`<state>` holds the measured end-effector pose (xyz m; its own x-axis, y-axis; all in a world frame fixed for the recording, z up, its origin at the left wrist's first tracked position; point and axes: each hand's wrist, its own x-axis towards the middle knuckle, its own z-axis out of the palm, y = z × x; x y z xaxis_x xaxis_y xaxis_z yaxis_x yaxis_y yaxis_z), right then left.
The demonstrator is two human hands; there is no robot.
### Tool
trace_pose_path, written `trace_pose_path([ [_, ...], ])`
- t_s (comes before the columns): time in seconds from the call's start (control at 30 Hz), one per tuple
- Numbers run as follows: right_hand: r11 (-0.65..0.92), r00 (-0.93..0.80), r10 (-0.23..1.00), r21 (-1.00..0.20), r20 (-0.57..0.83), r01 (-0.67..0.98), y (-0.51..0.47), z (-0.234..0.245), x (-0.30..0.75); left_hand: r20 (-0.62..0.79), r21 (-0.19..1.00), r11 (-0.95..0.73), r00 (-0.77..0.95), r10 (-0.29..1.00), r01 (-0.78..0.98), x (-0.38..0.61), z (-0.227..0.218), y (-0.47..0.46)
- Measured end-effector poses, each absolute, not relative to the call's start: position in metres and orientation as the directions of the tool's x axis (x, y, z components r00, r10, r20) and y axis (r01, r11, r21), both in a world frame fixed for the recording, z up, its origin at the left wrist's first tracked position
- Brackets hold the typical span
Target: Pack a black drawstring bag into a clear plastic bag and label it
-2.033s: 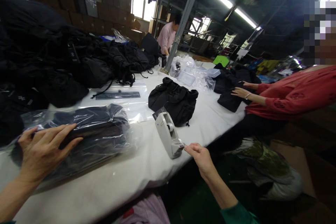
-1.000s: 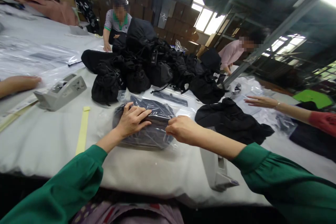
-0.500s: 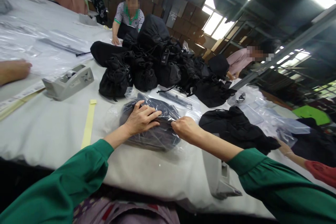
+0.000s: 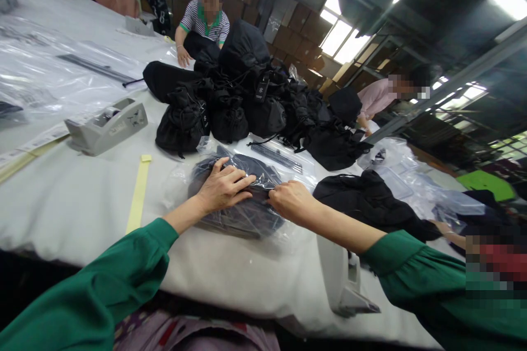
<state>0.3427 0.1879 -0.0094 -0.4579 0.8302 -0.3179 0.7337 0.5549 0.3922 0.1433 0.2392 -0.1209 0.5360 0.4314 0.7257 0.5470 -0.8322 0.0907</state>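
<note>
A clear plastic bag [image 4: 234, 225] with a dark, soft, folded item inside lies on the white-covered table in front of me. My left hand [image 4: 224, 186] rests flat on top of it, fingers spread and pressing the film. At its right side my right hand [image 4: 290, 200] is closed, pinching the plastic bag's edge. Just behind sits a flat clear packet [image 4: 275, 158] with dark strips in it. To the right of my right hand is a black cloth bag [image 4: 366, 200], lying on its side.
Several black drawstring bags [image 4: 230, 118] are heaped behind. A grey tape dispenser [image 4: 109, 126] stands left, another tape dispenser [image 4: 341, 279] beneath my right forearm. A yellow strip [image 4: 138, 194] lies on the table [image 4: 82, 203]. Co-workers stand across the table; one person's hand [image 4: 447, 230] reaches in at right.
My hands stay almost where they were on the plastic bag. A co-worker's hand at the left edge has gone out of view. The view has shifted slightly.
</note>
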Motion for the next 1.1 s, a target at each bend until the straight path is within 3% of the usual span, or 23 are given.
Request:
trace_pose_path([
  [0.53,0.4,-0.335,0.914,0.385,-0.228,0.832,0.206,0.008,0.354,0.73,0.072,-0.83,0.537,0.422,0.554,0.143,-0.119,0.238],
  [0.7,0.334,-0.335,0.908,-0.049,-0.25,0.941,0.233,0.021,0.407,0.734,0.084,-0.832,0.531,0.423,0.548,0.142,-0.117,0.239],
  [0.77,0.292,-0.305,0.942,-0.108,-0.137,0.95,0.226,0.021,0.418,0.735,0.087,-0.833,0.529,0.424,0.547,0.143,-0.118,0.239],
  [0.9,0.501,-0.488,0.86,-0.06,0.147,0.864,0.194,-0.005,0.397,0.727,0.093,-0.824,0.527,0.44,0.559,0.15,-0.119,0.236],
  [1.0,0.547,-0.551,0.827,0.069,0.109,0.834,0.184,-0.033,0.371,0.686,0.102,-0.816,0.553,0.473,0.57,0.15,-0.113,0.236],
  [1.1,0.521,-0.524,0.847,0.062,0.083,0.851,0.186,-0.05,0.368,0.591,0.051,-0.857,0.677,0.439,0.512,0.129,-0.1,0.246],
])
